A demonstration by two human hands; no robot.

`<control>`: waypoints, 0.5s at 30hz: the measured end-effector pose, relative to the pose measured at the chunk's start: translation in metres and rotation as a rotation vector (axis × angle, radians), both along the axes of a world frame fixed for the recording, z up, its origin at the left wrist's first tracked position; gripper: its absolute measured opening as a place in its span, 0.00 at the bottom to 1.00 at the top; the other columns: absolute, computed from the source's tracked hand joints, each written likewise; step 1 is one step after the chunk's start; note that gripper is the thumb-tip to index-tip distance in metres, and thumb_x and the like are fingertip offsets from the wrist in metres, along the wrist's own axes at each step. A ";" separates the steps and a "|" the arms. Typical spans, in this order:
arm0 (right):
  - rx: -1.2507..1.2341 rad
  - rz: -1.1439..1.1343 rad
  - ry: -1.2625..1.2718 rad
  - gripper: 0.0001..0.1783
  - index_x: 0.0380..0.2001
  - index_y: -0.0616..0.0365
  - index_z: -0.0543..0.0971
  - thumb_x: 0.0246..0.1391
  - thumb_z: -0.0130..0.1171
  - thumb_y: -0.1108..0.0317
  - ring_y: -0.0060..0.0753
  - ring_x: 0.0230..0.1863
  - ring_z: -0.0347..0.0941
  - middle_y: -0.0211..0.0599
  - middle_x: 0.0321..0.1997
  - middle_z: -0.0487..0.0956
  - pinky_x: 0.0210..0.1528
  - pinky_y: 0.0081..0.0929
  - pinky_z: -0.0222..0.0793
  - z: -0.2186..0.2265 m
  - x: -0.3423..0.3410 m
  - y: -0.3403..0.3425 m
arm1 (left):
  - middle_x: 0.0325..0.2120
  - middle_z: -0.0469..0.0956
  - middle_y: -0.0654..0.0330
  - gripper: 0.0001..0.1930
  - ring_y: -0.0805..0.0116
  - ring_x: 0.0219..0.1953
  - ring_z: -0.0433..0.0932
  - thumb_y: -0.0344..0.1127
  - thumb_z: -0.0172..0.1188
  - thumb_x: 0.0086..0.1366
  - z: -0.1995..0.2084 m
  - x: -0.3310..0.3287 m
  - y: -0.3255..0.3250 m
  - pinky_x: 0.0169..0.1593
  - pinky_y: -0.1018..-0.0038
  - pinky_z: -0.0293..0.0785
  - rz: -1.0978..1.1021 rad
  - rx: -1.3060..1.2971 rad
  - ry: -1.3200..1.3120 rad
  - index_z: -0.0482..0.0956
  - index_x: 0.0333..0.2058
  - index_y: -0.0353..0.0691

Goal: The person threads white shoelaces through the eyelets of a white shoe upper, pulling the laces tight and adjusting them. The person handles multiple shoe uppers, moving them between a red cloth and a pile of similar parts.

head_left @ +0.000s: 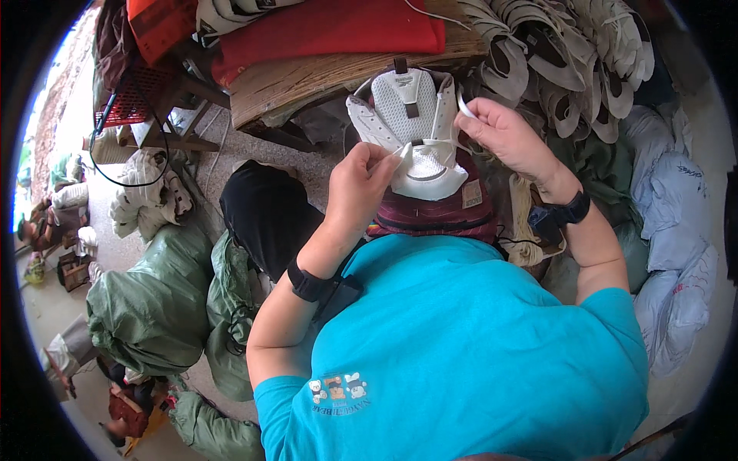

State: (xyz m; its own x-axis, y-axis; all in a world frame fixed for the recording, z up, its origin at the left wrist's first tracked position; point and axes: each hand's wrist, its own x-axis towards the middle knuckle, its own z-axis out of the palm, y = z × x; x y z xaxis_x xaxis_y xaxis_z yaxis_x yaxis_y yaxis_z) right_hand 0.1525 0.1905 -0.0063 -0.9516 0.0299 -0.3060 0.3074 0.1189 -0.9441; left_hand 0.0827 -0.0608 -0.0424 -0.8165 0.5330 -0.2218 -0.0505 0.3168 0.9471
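A: Head view: what is each hand doing?
B: The left hand [359,175] is pinching the white shoe upper [407,127] at its left side; the right hand [503,132] is pinching a white lace [463,105].
A: Where is the upper lying?
B: It is lying over maroon fabric [434,212].

Washed-out glare along left edge

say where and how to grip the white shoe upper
Probably best by the left eyelet flap of the white shoe upper, pinched from the left: it splays outward with a free edge, away from the right hand pinching the white lace.
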 end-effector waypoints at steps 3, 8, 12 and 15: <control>-0.038 0.048 -0.106 0.11 0.43 0.57 0.75 0.70 0.48 0.62 0.10 0.28 0.68 0.21 0.28 0.73 0.31 0.10 0.65 0.007 0.004 0.003 | 0.22 0.77 0.64 0.10 0.80 0.24 0.72 0.36 0.61 0.67 -0.004 -0.003 0.001 0.28 0.80 0.70 -0.013 -0.005 -0.078 0.79 0.34 0.32; -0.097 -0.075 -0.012 0.13 0.42 0.57 0.76 0.71 0.46 0.61 0.08 0.26 0.66 0.20 0.27 0.72 0.27 0.09 0.63 0.007 0.008 -0.016 | 0.21 0.77 0.65 0.11 0.81 0.22 0.71 0.35 0.61 0.67 -0.001 -0.008 0.002 0.26 0.80 0.68 -0.048 0.062 -0.265 0.79 0.31 0.32; 0.008 -0.048 0.064 0.14 0.44 0.59 0.77 0.71 0.46 0.61 0.09 0.25 0.66 0.21 0.27 0.73 0.27 0.11 0.63 0.011 0.007 -0.021 | 0.21 0.77 0.65 0.10 0.80 0.23 0.72 0.35 0.61 0.65 -0.002 -0.012 0.007 0.26 0.79 0.68 -0.021 0.099 -0.255 0.79 0.30 0.32; -0.036 -0.125 0.139 0.15 0.45 0.60 0.78 0.70 0.47 0.61 0.09 0.24 0.65 0.22 0.28 0.74 0.28 0.12 0.63 0.013 0.006 -0.031 | 0.20 0.78 0.61 0.09 0.69 0.22 0.76 0.35 0.61 0.63 -0.008 -0.012 0.015 0.28 0.73 0.71 -0.026 -0.020 0.006 0.78 0.28 0.35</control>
